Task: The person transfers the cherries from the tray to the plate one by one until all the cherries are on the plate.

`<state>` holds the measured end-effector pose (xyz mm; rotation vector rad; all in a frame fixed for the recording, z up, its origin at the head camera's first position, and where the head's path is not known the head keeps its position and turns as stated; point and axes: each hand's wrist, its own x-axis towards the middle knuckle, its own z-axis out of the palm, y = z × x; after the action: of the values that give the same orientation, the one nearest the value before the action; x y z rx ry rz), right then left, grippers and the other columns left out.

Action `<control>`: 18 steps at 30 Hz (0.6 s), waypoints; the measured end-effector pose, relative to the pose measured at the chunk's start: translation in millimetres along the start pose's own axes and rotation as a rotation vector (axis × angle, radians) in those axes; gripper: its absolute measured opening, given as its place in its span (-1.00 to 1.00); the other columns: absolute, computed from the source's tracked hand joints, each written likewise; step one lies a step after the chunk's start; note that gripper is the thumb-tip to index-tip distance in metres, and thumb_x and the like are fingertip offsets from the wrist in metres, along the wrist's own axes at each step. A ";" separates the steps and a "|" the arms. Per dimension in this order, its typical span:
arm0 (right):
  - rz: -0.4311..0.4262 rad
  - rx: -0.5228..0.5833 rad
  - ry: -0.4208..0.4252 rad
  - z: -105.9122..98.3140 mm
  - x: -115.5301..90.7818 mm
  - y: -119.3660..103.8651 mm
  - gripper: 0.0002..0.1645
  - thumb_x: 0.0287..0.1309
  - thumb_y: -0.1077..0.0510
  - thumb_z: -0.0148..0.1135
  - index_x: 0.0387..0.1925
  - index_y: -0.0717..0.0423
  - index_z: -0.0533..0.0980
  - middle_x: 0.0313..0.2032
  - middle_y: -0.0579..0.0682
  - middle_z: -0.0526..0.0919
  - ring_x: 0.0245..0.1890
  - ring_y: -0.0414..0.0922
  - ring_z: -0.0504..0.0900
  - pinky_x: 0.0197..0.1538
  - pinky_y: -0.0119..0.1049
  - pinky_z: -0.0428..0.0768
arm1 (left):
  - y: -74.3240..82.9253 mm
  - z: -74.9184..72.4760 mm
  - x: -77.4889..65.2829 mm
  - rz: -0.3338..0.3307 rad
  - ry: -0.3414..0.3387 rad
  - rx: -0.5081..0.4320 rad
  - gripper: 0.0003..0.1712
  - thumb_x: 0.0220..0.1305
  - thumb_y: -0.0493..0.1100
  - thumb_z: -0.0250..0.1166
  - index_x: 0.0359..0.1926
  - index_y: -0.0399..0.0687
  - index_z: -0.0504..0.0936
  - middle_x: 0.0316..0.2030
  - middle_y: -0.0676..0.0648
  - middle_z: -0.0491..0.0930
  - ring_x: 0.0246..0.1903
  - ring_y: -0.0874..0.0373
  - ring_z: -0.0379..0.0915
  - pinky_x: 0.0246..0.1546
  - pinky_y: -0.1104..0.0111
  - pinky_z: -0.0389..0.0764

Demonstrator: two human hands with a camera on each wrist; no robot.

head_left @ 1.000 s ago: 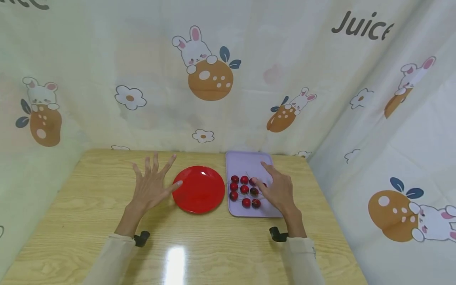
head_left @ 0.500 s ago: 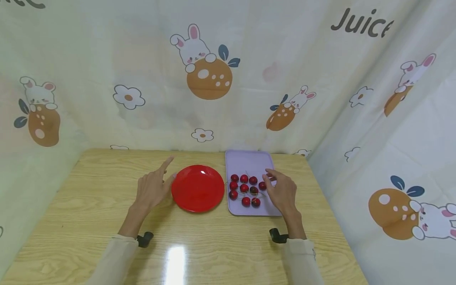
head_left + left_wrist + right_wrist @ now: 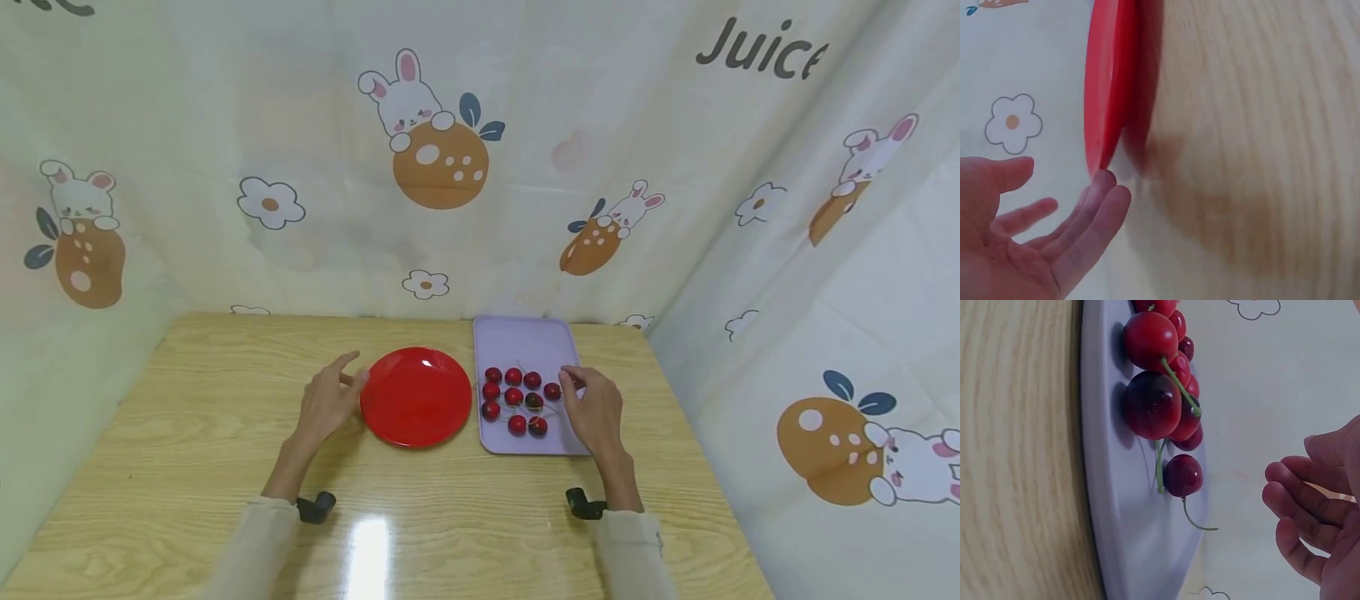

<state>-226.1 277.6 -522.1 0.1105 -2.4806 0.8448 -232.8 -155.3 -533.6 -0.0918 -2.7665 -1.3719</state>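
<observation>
My left hand [image 3: 327,407] is at the left edge of a shiny red plate [image 3: 417,398]. In the left wrist view its fingertips meet or nearly meet the plate's rim [image 3: 1102,94], with the thumb apart and nothing gripped. Over the right side of a lilac tray [image 3: 525,337] hovers my right hand [image 3: 597,410], fingers loosely bent and holding nothing. Several dark red cherries [image 3: 513,397] with stems lie in the tray. The nearest to that hand is a single cherry [image 3: 1183,475], its green stem pointing toward the fingers, with a gap between.
Plate and tray lie side by side on a light wooden table [image 3: 450,517]. A curtain [image 3: 322,258] printed with rabbits and fruit hangs behind the table and along its sides. Black wrist cameras stick out below both hands.
My left hand has drawn its spread fingers in and moved right, to the plate's edge. The right hand has pulled back slightly from over the cherries, its fingers coming closer together.
</observation>
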 end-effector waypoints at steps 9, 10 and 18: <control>0.052 0.044 0.016 -2.4 -6.1 10.8 -0.78 0.48 0.27 0.32 -0.05 0.34 0.79 -0.26 0.23 0.86 -0.30 0.12 0.78 -0.27 -0.24 0.61 | -12.7 14.6 -1.2 -0.022 -0.019 -0.154 -0.41 0.64 -0.20 0.20 0.55 -0.35 0.42 0.03 -0.61 0.71 -0.60 -0.08 0.79 -0.61 0.36 0.79; 0.060 0.050 0.008 -3.2 -7.0 12.0 -0.78 0.48 0.28 0.32 -0.05 0.35 0.78 -0.25 0.24 0.86 -0.29 0.11 0.78 -0.28 -0.31 0.59 | -13.2 16.6 -2.0 -0.028 -0.015 -0.168 -0.41 0.63 -0.21 0.21 0.55 -0.34 0.42 0.04 -0.61 0.71 -0.60 -0.08 0.79 -0.61 0.35 0.80; 0.122 0.067 -0.076 -5.0 -17.1 17.4 -0.83 0.42 0.29 0.39 -0.11 0.31 0.80 -0.29 0.20 0.85 -0.31 0.01 0.73 -0.32 -0.48 0.52 | -15.8 26.4 -6.6 -0.105 0.013 -0.286 -0.46 0.59 -0.33 0.23 0.50 -0.32 0.49 0.02 -0.60 0.72 -0.68 0.05 0.73 -0.63 0.31 0.82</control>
<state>-213.1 293.0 -536.7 0.0145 -2.5514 0.9919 -228.0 -144.1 -562.6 0.0514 -2.5786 -1.7791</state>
